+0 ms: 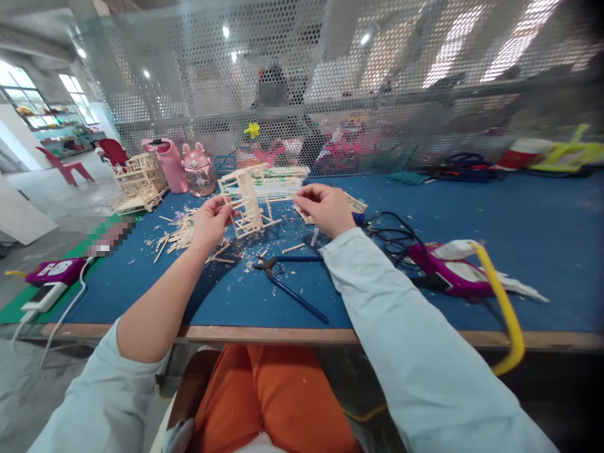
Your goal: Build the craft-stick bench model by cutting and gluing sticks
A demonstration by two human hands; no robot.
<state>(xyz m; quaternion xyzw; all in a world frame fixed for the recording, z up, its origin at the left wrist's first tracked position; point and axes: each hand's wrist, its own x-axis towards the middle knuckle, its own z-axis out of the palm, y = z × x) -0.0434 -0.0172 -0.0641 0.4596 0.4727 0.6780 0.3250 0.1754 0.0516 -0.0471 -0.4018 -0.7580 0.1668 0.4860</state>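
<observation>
A small frame built of pale wooden sticks (252,204) is tilted above the blue work surface, with the fingers of my left hand (211,221) closed on its left side. To its right, apart from it, hovers my right hand (326,209), thumb and fingertips pinched together. Whatever may be between those fingertips is too small to make out. Below both hands lie cutting pliers (283,277) with long blue handles spread apart. Loose wooden sticks (179,233) are heaped beside my left hand, with scraps scattered around.
A purple tool (453,270) with a yellow cable lies at right, near black cords (394,236). Another stick model (136,182), a pink bottle (173,165) and a pink jar (198,170) stand back left. A perforated metal screen (202,82) rises behind; a person sits beyond it.
</observation>
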